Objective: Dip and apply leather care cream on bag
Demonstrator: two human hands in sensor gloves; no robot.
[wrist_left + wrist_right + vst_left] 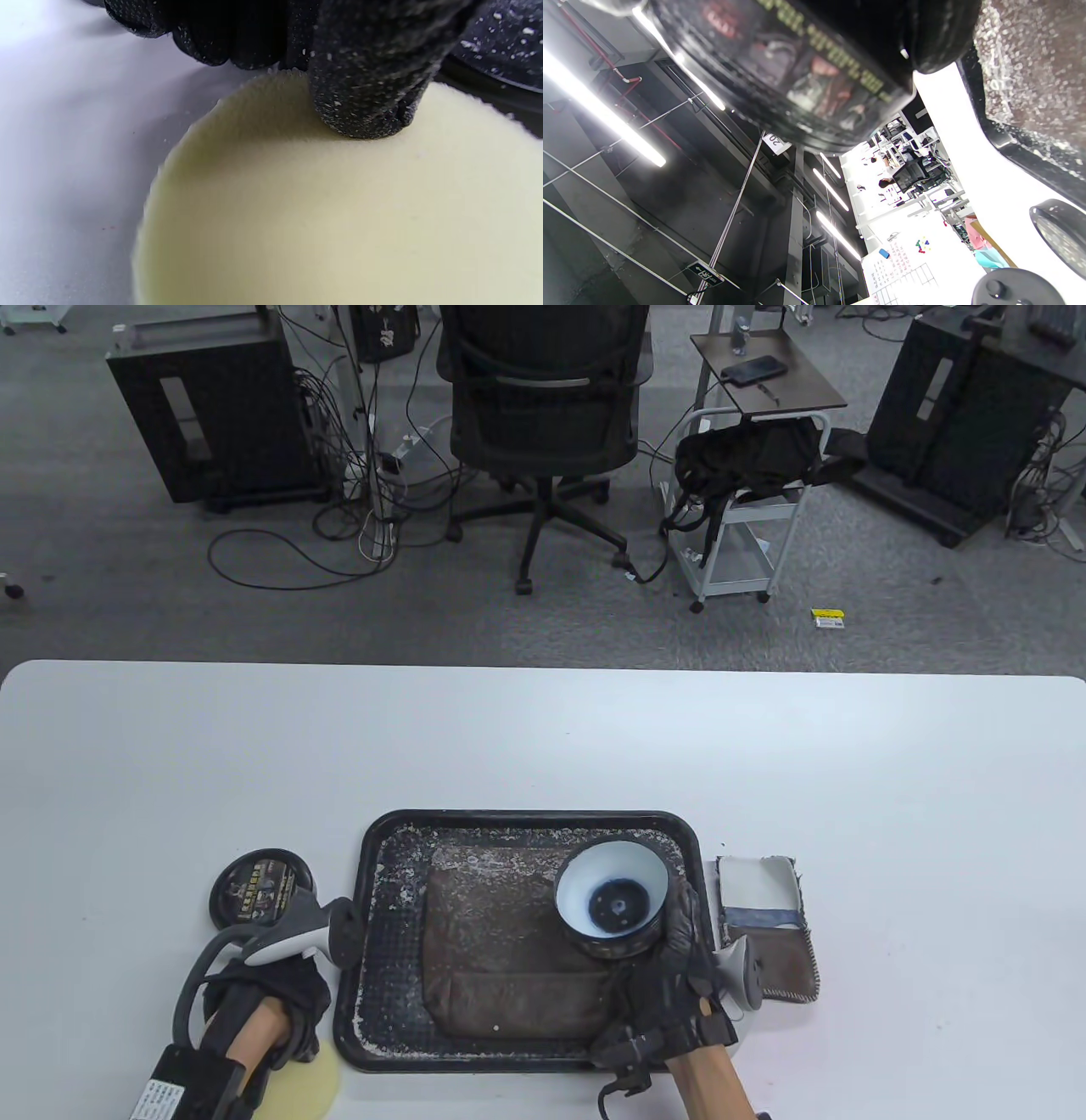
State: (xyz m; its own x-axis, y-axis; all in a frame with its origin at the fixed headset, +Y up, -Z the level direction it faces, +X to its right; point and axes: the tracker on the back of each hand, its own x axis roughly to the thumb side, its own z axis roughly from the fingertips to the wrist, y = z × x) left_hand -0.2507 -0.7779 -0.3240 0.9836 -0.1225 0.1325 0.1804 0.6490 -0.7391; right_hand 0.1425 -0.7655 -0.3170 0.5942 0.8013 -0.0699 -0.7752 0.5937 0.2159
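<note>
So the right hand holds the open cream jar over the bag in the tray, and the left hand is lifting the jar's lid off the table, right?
Not quite. The left hand is on the pale round sponge pad, fingertips pressing its edge, as the left wrist view shows. The lid lies untouched on the table. The rest holds: the right hand holds the open cream jar over the bag in the tray.

We see the brown leather bag (509, 959) lying flat in the black tray, its surface speckled with white flecks. Above its right part the cream jar (611, 903) is held tilted — white inside, dark at the bottom, mouth facing up and away. The pale yellow round sponge (305, 1082) lies flat on the table just left of the tray's near corner — the jar's black lid (254, 886) rests further back on that side.
</note>
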